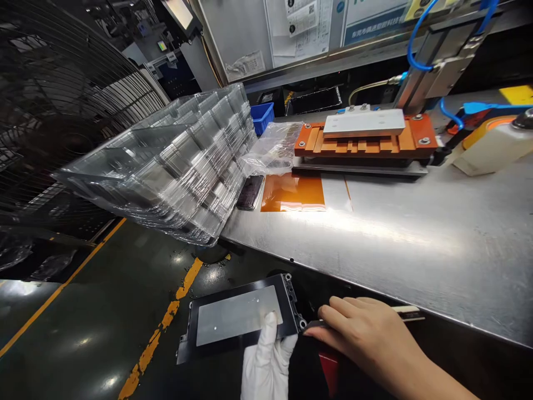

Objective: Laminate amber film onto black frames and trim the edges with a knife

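My left hand [268,355], in a white glove, grips a black rectangular panel [233,344] with a pale grey window and small metal-ringed holes along its right end. The thumb lies on the window near its lower right corner. My bare right hand [360,328] is closed around a slim tool, its pale flat handle [410,313] sticking out behind the fingers. The tool looks like a thin blade; the hand hides most of it. Its dark tip meets the panel's lower right corner, beside a ringed hole. Both hands are in front of the bench, below its edge.
On the metal bench [400,244] lie an orange sheet [293,193] and a phone [250,193]. Behind them stands an orange fixture [362,147] with blue air hoses. Stacked clear plastic trays [195,161] overhang at the left. A white bottle [493,150] is on the right.
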Demonstrator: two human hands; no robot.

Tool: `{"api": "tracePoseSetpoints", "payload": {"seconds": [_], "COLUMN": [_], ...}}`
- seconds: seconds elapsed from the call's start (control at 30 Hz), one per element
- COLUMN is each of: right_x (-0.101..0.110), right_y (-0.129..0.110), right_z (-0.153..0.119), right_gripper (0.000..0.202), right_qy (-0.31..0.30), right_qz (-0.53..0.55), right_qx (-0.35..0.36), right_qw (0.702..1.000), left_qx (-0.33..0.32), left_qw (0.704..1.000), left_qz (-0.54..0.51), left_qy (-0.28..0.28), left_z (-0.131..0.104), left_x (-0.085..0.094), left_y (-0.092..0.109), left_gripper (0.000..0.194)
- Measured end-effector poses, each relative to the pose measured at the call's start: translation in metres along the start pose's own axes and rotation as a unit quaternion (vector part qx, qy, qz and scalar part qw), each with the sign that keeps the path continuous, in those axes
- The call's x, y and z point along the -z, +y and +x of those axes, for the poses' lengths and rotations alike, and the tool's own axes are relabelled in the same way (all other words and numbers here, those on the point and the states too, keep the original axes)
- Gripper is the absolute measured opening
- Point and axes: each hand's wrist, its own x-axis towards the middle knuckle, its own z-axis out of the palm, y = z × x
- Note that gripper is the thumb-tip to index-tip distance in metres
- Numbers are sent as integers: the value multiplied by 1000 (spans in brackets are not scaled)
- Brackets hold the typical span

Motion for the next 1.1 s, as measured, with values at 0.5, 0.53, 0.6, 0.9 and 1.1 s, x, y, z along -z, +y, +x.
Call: {"api": "tracePoseSetpoints", "payload": {"seconds": [0.5, 0.53, 0.6, 0.9, 1.1], "right_x": [10, 10, 9, 6, 7], "right_y": [2, 2, 2, 2, 1], "right_z": [5, 6, 5, 0, 2], "right_gripper": [50, 51, 51, 52, 53], "right_qy": [-58, -65, -74, -73, -67], "right_qz": [5, 4, 3, -1, 2], "right_qx": [38, 47, 60, 77, 75], "right_qw": [998, 997, 995, 994, 995], "left_qx": [178, 181, 187, 190, 198], "left_qw": [981, 979, 972, 965, 957], "left_qz": [-3, 3, 13, 46, 53], "left_qy": [-73, -96, -139, -175, -205], "left_z": [10, 12, 15, 21, 22], "left_x": [-6, -3, 2, 8, 8], "left_y": [23, 23, 22, 20, 23], "left_gripper": [17, 17, 23, 31, 30]}}
